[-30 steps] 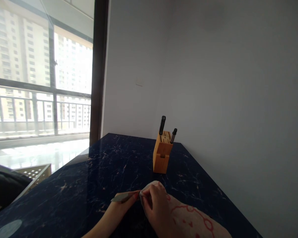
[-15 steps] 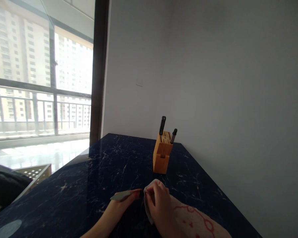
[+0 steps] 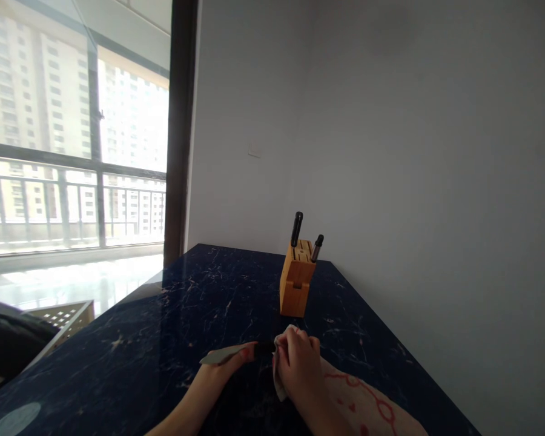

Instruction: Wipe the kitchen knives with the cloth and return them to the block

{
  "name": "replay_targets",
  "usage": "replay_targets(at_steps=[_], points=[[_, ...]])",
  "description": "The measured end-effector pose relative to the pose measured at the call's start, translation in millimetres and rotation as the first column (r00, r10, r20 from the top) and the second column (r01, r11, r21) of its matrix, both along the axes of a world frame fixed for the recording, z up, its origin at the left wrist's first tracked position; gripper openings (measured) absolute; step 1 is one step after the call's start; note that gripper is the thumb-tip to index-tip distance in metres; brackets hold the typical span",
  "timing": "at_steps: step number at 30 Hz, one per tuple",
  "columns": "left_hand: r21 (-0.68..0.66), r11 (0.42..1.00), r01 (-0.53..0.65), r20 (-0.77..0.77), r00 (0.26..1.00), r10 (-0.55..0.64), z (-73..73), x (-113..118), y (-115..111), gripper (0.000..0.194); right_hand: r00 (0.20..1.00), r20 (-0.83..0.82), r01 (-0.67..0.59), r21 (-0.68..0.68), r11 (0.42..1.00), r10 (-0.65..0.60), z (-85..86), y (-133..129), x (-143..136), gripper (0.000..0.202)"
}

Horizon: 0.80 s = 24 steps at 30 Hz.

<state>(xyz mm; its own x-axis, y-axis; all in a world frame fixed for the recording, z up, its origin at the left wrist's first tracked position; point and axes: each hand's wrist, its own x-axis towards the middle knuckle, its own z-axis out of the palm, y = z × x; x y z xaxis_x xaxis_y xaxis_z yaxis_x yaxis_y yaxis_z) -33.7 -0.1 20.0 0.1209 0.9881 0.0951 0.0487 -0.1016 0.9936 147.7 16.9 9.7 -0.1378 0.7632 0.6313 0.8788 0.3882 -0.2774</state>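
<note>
A knife (image 3: 221,356) lies across my left hand (image 3: 228,367), its pale blade pointing left and its black handle (image 3: 264,347) pointing right. The fingers of that hand are closed on it near where blade and handle meet. My right hand (image 3: 300,363) pinches a pale cloth with red markings (image 3: 279,378) at the handle's end. More of this cloth, or a similar one (image 3: 367,396), spreads out to the right behind my right forearm. Just beyond my hands stands a wooden knife block (image 3: 295,290), with a black-handled knife (image 3: 297,229) and a second dark handle with a metallic part (image 3: 317,248) in it.
The dark blue marbled table (image 3: 200,290) runs along a grey wall (image 3: 413,181) on the right. A pale round patch (image 3: 16,419) shows at its near left. To the left are a perforated chair or crate (image 3: 68,318), a black item (image 3: 9,339) and large windows.
My right hand has slid to the right with the cloth, and more of the knife's black handle shows between my hands. My left hand and the knife have barely moved.
</note>
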Motion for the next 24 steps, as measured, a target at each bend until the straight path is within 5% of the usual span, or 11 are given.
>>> replay_targets(at_steps=[16,24], points=[[-0.094,0.994,-0.052,0.159,0.985,0.067,-8.1,2.9,1.7,0.042,0.989,-0.125,0.086,0.021,0.996,-0.083,-11.1,13.5,18.4,0.014],[-0.116,0.990,-0.078,0.181,0.979,0.098,-9.1,2.6,4.5,0.041,0.991,-0.110,0.069,-0.088,0.994,-0.078,-4.5,7.2,13.8,0.013]])
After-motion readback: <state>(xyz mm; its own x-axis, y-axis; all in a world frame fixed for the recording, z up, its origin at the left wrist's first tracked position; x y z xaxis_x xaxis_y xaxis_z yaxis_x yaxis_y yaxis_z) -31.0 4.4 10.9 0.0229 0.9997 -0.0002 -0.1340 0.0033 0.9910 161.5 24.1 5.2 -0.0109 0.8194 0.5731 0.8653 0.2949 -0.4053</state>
